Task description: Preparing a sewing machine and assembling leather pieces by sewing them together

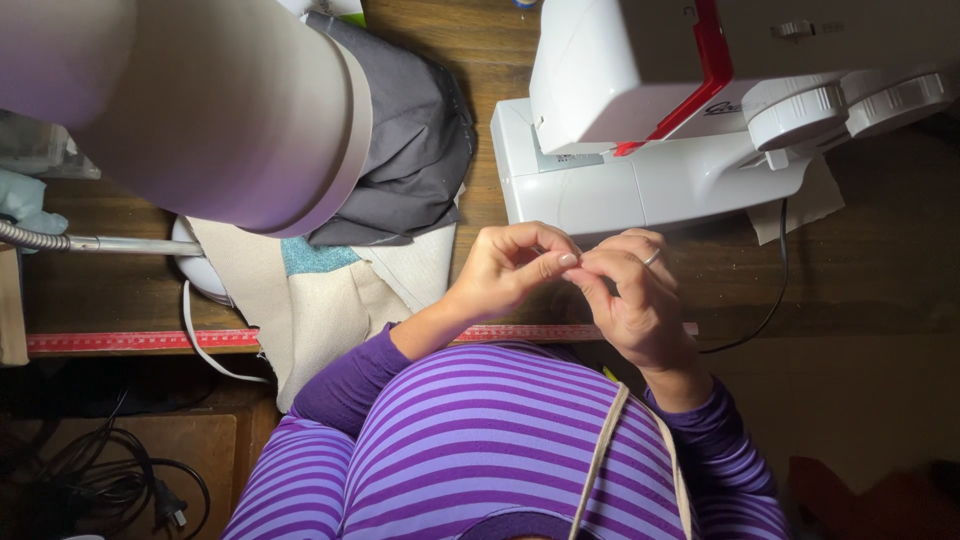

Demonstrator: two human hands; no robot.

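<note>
both hands, left hand [505, 272] and right hand [630, 290], pinch fingertips together before white sewing machine [640, 170].

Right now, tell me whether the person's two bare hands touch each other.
Touching: the head view shows the left hand and right hand meeting at pinched fingertips, no gap.

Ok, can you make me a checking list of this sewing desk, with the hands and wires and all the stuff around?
Surface: wooden desk with a red ruler strip along its front edge.
Job's things: fingertips of both hands meet in front of the white sewing machine; anything pinched is too small to tell.
Clutter: grey cloth and cream cloth piled by the lamp.
Grips: left hand and right hand, fingers curled; ring on the right.
Cables: black cord from the machine; white cord; black plug and wires below.
Surroundings: dark floor.
</note>
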